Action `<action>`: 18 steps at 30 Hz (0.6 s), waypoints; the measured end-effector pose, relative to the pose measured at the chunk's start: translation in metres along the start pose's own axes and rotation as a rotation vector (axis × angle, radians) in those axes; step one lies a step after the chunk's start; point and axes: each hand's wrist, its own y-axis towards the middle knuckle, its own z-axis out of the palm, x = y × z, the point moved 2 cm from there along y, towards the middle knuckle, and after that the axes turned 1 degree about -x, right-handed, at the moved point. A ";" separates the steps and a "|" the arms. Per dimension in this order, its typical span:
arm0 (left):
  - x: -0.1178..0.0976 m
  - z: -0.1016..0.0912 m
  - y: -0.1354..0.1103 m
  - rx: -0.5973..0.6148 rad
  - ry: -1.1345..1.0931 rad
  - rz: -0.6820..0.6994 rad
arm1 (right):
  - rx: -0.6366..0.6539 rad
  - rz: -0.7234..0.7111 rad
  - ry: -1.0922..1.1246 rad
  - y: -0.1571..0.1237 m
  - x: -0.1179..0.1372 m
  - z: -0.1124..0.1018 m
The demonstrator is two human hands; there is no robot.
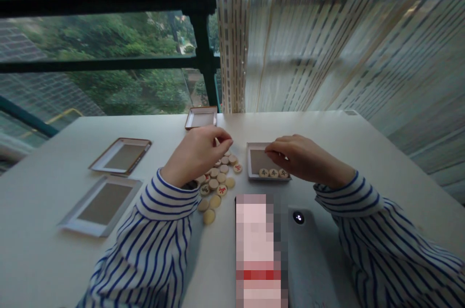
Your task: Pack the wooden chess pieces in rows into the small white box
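Note:
A heap of round cream game discs [217,185] with red and dark marks lies on the white table [43,259]. My left hand [198,153] hovers over the heap with fingers pinched together; what they pinch is hidden. To the right stands a small shallow box [254,159] with three discs [273,173] in a row along its near wall. My right hand [296,157] rests over that box, fingers curled down at the row. Both arms wear blue-striped white sleeves.
Three more shallow trays lie about: one at the back centre [201,117], two at the left [121,155] [100,204]. A grey device with a round button [298,217] sits at the near edge beside a blurred patch. Window and striped blinds stand behind the table.

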 end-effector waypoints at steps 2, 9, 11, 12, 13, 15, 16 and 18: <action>-0.001 -0.002 -0.006 -0.030 -0.008 0.007 | -0.016 -0.018 0.004 -0.001 0.004 -0.004; 0.003 -0.003 -0.050 -0.097 -0.017 -0.001 | -0.075 -0.048 0.048 -0.002 0.019 -0.013; 0.008 -0.001 -0.070 -0.124 -0.013 -0.018 | -0.091 -0.059 0.066 -0.001 0.026 -0.012; 0.011 0.002 -0.080 -0.142 -0.004 -0.032 | -0.093 -0.070 0.076 0.000 0.030 -0.012; 0.014 0.005 -0.091 -0.149 0.003 -0.035 | -0.093 -0.082 0.086 0.000 0.035 -0.011; 0.019 0.014 -0.110 -0.176 0.015 -0.037 | -0.078 -0.111 0.108 0.002 0.044 -0.010; 0.021 0.019 -0.118 -0.194 0.017 -0.034 | -0.068 -0.125 0.118 0.003 0.048 -0.009; 0.025 0.030 -0.133 -0.234 0.014 -0.028 | -0.052 -0.144 0.132 0.005 0.056 -0.009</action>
